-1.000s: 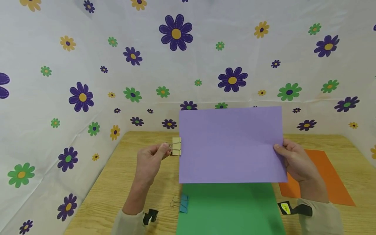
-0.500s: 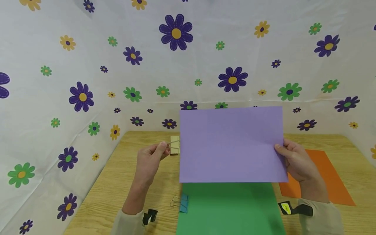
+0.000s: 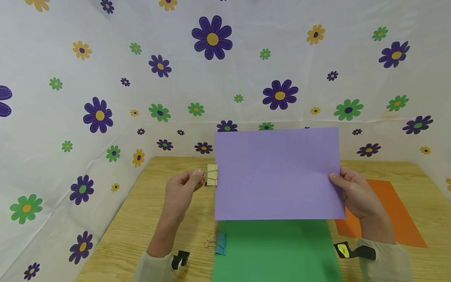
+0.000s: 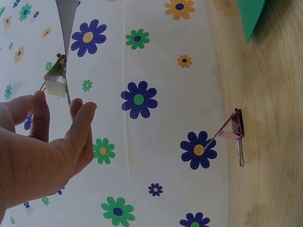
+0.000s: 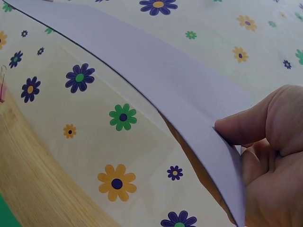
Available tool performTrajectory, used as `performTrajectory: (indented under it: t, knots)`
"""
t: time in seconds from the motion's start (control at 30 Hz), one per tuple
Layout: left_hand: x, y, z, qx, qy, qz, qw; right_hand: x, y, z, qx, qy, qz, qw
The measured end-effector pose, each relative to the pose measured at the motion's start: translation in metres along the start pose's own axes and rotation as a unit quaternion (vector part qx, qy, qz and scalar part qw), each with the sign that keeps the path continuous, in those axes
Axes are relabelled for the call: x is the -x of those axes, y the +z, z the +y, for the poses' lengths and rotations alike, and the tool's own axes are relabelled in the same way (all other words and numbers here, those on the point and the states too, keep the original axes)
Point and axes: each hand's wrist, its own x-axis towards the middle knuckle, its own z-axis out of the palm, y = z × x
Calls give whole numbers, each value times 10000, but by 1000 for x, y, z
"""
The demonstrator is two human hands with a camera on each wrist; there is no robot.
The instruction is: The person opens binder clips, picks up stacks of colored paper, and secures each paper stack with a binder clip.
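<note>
My left hand (image 3: 181,192) pinches the wire handles of a pale yellow binder clip (image 3: 212,175) between thumb and fingers. The clip's mouth is right at the left edge of a purple sheet of paper (image 3: 278,174), held up above the table. In the left wrist view the binder clip (image 4: 56,79) has its two handles apart, one toward the thumb and one toward the fingers. My right hand (image 3: 357,192) grips the sheet's right edge, thumb on the near face. The right wrist view shows the purple sheet (image 5: 142,66) bowing slightly near the thumb.
Beneath the purple sheet lies a green sheet (image 3: 276,250), with a blue binder clip (image 3: 220,243) at its left edge. An orange sheet (image 3: 391,211) rests at right on the wooden table (image 3: 141,219). A pink binder clip (image 4: 232,127) stands on the table. Flowered cloth (image 3: 239,70) surrounds the back.
The yellow binder clip shifted slightly left, off the purple sheet's edge, then came back right to it. The right hand and the sheet have stayed nearly still.
</note>
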Motion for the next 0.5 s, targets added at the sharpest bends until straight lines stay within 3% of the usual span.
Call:
performTrajectory:
  t: [0.2, 0.5]
  knots:
    - [1, -1, 0, -276, 24, 42, 9996, 0, 0, -1, 99, 27, 81, 9999]
    - [1, -4, 2, -533, 114, 360, 9979, 0, 0, -1, -32, -13, 78, 10000]
